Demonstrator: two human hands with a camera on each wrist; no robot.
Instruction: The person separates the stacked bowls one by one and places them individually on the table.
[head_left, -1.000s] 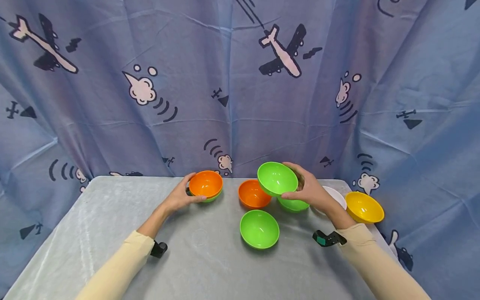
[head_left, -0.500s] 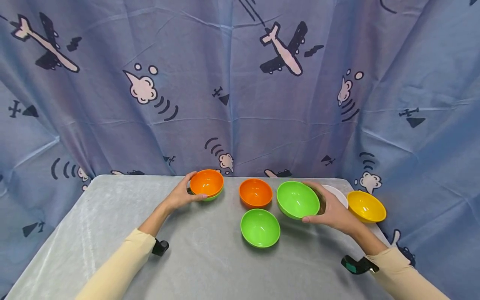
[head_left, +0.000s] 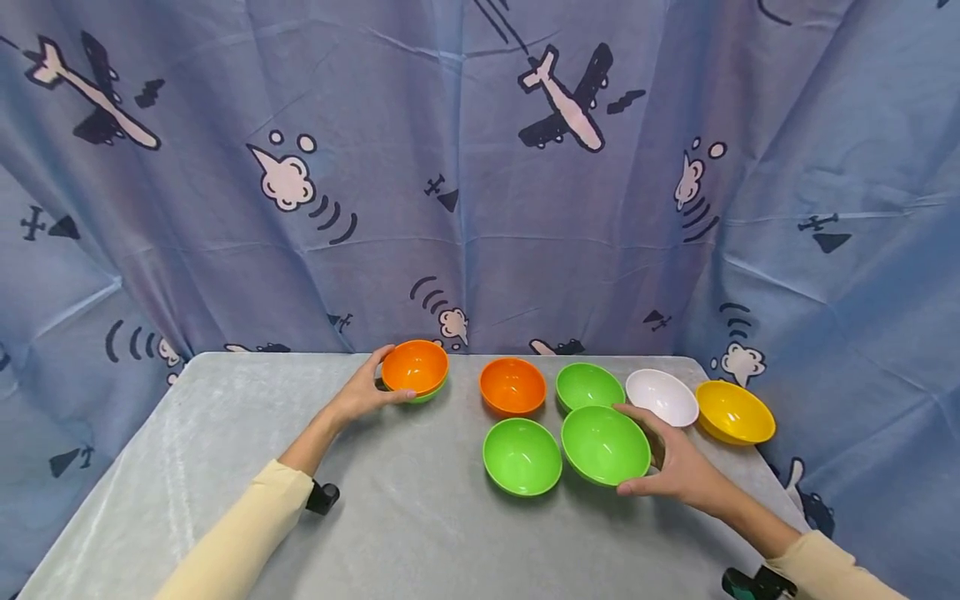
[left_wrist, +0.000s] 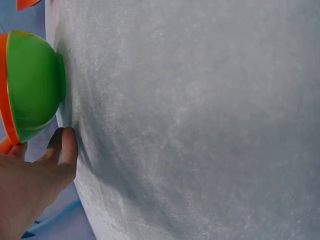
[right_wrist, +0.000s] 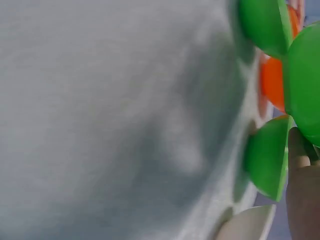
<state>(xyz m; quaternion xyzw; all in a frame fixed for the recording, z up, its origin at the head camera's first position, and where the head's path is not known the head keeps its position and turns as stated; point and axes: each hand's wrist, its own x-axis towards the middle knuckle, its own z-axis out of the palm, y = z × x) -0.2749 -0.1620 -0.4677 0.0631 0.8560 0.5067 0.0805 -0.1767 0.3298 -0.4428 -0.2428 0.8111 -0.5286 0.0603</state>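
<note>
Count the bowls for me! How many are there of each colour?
Green bowls: 4, the one in the right hand at, plus, and one under the orange bowl by the left hand, seen at
Orange bowls: 2, the other at
White bowl: 1
Yellow bowl: 1
Total: 8

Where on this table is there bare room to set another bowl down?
The near half of the table is bare, from the left edge across to the front green bowl, and so is the far left corner behind the left hand. The right side, around the right hand, is crowded with bowls.
</note>
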